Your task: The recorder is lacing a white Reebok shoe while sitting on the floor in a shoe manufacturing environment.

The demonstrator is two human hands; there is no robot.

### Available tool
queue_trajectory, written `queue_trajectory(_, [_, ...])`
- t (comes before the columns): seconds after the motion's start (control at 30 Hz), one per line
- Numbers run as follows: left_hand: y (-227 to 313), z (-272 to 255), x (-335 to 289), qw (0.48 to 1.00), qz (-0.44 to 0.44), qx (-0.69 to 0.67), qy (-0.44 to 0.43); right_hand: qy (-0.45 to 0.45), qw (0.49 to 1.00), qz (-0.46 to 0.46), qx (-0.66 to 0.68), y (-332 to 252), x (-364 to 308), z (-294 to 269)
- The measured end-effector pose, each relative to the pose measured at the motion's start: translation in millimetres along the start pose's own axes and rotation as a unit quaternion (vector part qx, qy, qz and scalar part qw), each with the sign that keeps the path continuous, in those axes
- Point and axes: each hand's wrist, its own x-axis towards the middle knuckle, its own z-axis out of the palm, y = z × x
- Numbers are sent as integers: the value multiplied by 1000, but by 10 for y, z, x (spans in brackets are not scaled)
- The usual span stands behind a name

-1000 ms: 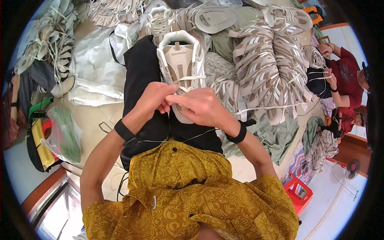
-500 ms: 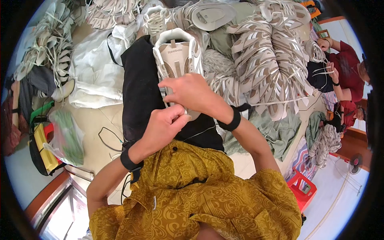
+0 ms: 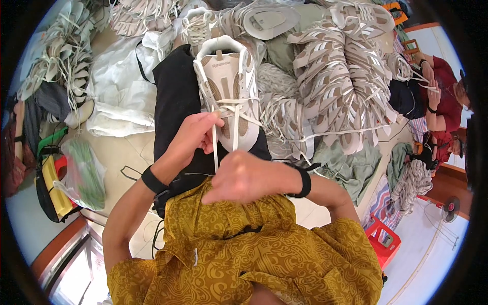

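Observation:
A beige and white sneaker [image 3: 222,76] lies on my black-covered lap, its heel opening away from me and its toe toward me. A cream shoelace [image 3: 235,124] crosses its lower part, and two lengths run down toward my body. At the sneaker's left edge, my left hand [image 3: 195,134] pinches the lace between thumb and finger. Below the toe, my right hand [image 3: 244,178] is closed and slightly blurred, the lace ends running to it. Its fingertips are mostly hidden.
Bundled shoe uppers [image 3: 345,81] are heaped to the right, with more uppers [image 3: 61,56] at far left. White cloth [image 3: 127,86] lies left of my lap. A plastic bag [image 3: 84,173] and a red stool [image 3: 382,241] stand lower down. A co-worker in dark red [image 3: 445,91] sits at right.
My right hand has moved from over the sneaker down toward my body, and the laces now stretch toward it. My left hand has risen to the sneaker's left edge. The co-worker's hands have shifted.

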Motion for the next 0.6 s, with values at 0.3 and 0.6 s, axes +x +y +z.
queue_trajectory(0.3, [72,126,-500,979,53,194,-33,144,940,308,-24,263,-148,-296])
queue_trajectory(0.6, [-54,376,-890,876,255,328,-246,45,958,234,-161,541,33,15])
